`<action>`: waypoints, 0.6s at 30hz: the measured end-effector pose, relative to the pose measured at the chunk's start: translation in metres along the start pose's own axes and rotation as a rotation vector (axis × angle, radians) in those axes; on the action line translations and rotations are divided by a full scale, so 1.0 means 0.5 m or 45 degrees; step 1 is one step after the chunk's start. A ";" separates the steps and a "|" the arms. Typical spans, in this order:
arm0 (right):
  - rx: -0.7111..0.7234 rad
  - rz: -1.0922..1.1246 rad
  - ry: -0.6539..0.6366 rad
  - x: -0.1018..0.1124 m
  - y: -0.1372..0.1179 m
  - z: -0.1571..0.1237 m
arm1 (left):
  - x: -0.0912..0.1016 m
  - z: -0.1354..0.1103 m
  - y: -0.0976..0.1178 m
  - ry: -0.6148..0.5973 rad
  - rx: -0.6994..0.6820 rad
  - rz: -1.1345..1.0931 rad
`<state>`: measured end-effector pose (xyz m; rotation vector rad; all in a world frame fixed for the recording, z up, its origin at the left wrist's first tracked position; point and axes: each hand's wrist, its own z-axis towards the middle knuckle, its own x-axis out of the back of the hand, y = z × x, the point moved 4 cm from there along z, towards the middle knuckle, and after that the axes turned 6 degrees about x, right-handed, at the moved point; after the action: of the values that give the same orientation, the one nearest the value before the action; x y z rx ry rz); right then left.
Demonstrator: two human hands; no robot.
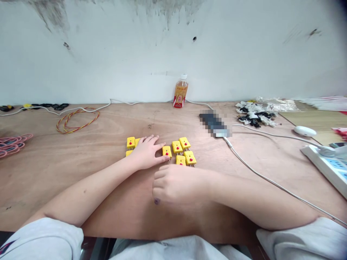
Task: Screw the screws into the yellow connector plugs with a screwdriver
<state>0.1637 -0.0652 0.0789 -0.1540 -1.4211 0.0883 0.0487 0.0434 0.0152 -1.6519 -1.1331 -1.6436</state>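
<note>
Brown wooden tabletop point(54, 173): my left hand point(146, 153) splayed loose, likely corralling nearby yellow blocky plastic plugs point(177, 147); right hand point(175, 185) curled, contents unclear.

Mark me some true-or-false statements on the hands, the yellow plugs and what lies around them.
1. The left hand is spread among the yellow plugs. True.
2. The right hand lies flat with its fingers spread. False: its fingers are curled.
3. The bottle stands upright beyond the yellow plugs. True.
4. The red-and-yellow wire lies to the right of the bottle. False: it lies to the left.
5. The power strip is at the far left. False: it is at the right.
</note>
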 end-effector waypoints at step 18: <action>-0.619 0.274 1.335 -0.011 0.209 -0.118 | 0.005 -0.007 0.008 0.091 -0.083 -0.032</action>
<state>0.2242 0.0342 0.0486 -0.6508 -0.3503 -0.1517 0.0500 0.0390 0.0189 -1.6114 -1.0797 -1.7585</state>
